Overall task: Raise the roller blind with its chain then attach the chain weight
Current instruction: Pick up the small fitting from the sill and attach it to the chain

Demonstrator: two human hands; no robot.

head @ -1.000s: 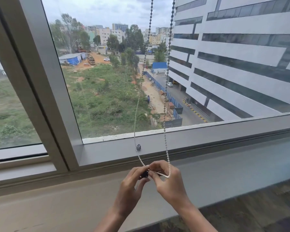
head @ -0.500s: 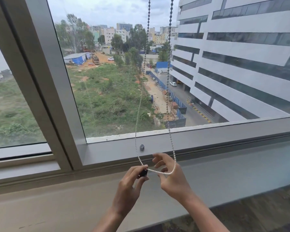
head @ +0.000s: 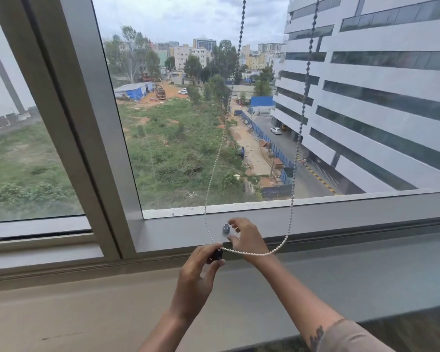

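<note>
Here, through the head camera, the left hand pinches a small dark chain weight, its grip closed on it at the bead chain's lowest loop, probably steadying it for fastening. At one o'clock from it, the right hand hovers, fingers spread and holding nothing, reaching toward a grey clip on the window frame. No containers appear; the blind itself is out of sight.

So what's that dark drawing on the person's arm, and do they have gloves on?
No gloves: the left hand and right hand are bare. A dark tattoo marks the right forearm, too blurred to make out, beside a pinkish-beige sleeve.
</note>
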